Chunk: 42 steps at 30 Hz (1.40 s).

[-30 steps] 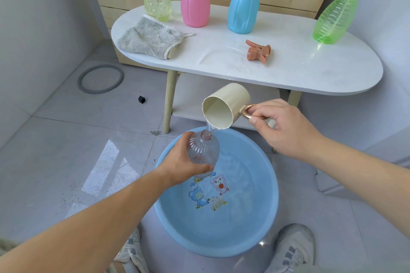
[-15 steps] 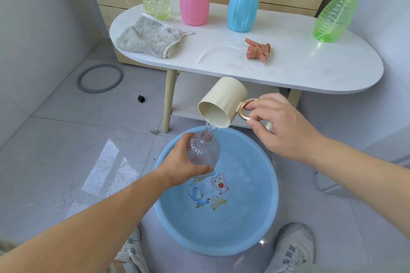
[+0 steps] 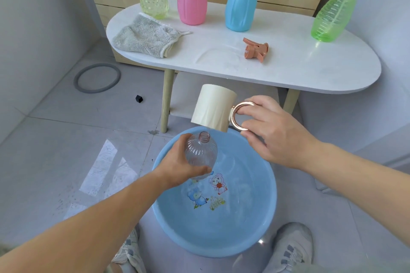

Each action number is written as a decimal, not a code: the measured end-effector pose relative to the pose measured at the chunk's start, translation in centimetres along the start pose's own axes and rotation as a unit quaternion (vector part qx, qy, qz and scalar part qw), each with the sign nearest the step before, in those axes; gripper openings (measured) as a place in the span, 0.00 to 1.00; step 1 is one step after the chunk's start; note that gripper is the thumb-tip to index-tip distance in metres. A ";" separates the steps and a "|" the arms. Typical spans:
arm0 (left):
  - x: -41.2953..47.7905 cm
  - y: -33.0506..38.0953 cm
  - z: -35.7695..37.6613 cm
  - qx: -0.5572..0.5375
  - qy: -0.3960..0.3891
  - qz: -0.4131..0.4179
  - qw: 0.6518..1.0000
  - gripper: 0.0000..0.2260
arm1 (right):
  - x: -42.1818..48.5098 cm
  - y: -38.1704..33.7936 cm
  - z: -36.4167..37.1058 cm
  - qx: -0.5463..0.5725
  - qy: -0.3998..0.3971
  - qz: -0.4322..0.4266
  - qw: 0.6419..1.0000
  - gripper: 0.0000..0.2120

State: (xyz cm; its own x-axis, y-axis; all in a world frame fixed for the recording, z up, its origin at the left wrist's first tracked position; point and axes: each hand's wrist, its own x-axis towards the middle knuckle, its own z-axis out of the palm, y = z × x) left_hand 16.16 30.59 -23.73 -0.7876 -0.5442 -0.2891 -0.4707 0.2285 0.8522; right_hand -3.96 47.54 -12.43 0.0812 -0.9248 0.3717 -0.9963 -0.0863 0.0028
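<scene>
1. Tipping further than a second ago, the cream cup (image 3: 213,109) now stands almost upside down, with its mouth turned down over the neck of the clear plastic bottle (image 3: 200,152). Earlier it lay only slanted, with its inside in view.
2. Judging by that steeper tilt, the cup is near empty and this pour into the bottle is ending. Another scoop from the blue basin (image 3: 266,217) probably comes next.
3. The right hand (image 3: 273,131) pinches the cup's rose-gold ring handle (image 3: 238,115) between thumb and curled fingers, having rolled over with the cup.
4. The left hand (image 3: 179,166) is wrapped round the bottle's body. It holds the bottle tilted above the basin, in much the same place as before, with the open neck just under the cup's rim.
5. Hard to make out:
   - Any stream between rim and neck is too thin to tell.
   - The water level in the bottle cannot be read through the ribbed plastic.
   - The bottle's base is behind the left hand, so whether it touches the basin water is unclear.
   - The cup's inside now faces away.
6. An orange spray head (image 3: 256,50) lies on the white table (image 3: 288,73), apparently the bottle's own.
</scene>
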 end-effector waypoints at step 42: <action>1.1 -7.6 2.1 0.042 -0.051 -0.080 0.995 0.39 | -7.5 1.1 22.7 0.135 -0.323 0.216 0.911 0.15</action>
State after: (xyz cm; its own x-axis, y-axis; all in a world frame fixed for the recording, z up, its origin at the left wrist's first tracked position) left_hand 18.03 29.90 -31.47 -0.7340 -0.4947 -0.4653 -0.6221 0.2151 0.7528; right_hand -5.01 45.95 -36.25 -0.2295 -0.9114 -0.3415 -0.9026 0.3307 -0.2758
